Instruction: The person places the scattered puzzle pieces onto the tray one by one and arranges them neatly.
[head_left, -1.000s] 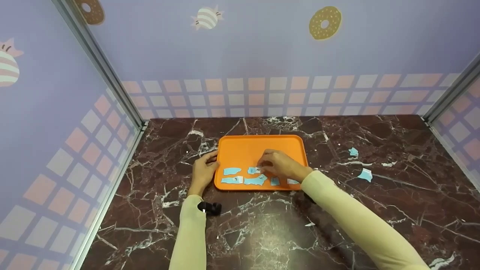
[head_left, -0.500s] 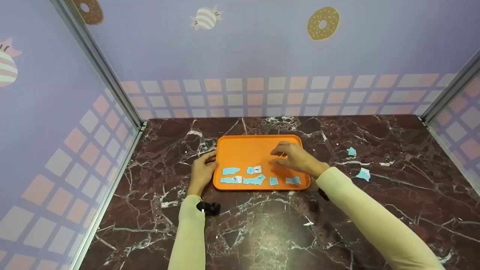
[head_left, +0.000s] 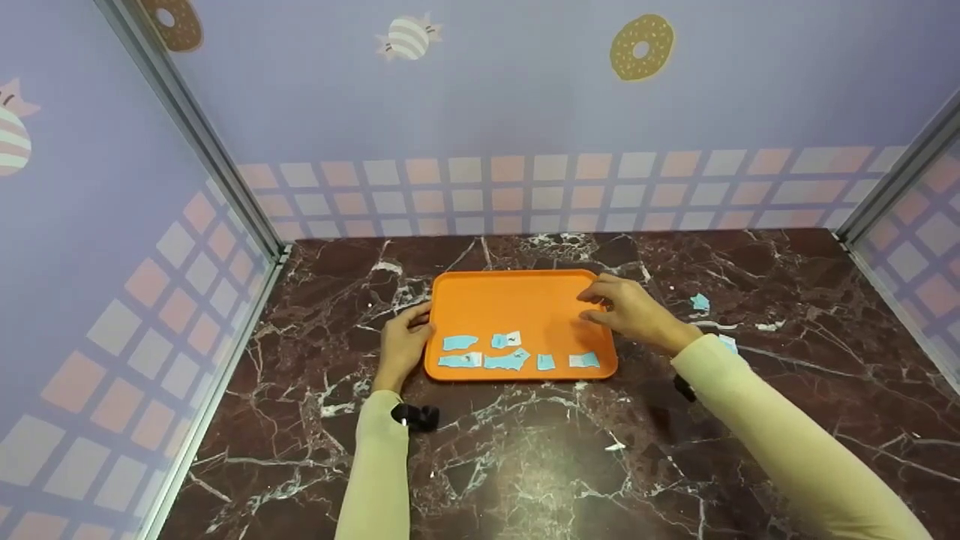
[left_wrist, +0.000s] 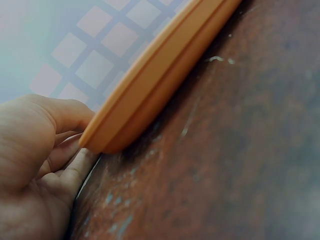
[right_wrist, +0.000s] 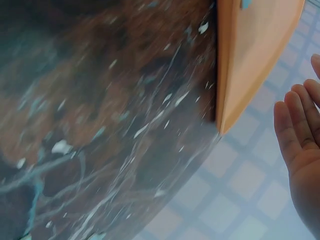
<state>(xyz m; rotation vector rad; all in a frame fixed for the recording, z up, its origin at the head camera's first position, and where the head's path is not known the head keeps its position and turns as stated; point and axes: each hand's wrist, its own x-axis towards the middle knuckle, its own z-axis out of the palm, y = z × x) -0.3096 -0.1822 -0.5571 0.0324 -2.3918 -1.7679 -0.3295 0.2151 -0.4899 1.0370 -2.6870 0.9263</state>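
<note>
An orange tray (head_left: 510,300) lies on the dark marble-patterned tabletop. Several torn pieces of light-blue and white paper rest on its near half, among them a plain blue scrap (head_left: 459,343) and one with a white printed end (head_left: 506,340). My left hand (head_left: 401,345) holds the tray's left rim; the left wrist view shows its fingers at the rim (left_wrist: 135,95). Over the tray's right edge hovers my right hand (head_left: 637,309), fingers relaxed, nothing between them. In the right wrist view the fingers of that hand (right_wrist: 302,130) are apart from the tray (right_wrist: 250,60).
Right of the tray lies a small blue paper scrap (head_left: 700,301). Another blue-and-white scrap (head_left: 727,343) is partly hidden by the right sleeve. A small white bit (head_left: 615,447) sits in front of the tray. Patterned walls (head_left: 510,180) enclose the back and sides.
My right hand has let go of a blue-and-white paper piece on the tray and moved right, over the tray's right edge. The left hand has stayed at the left rim.
</note>
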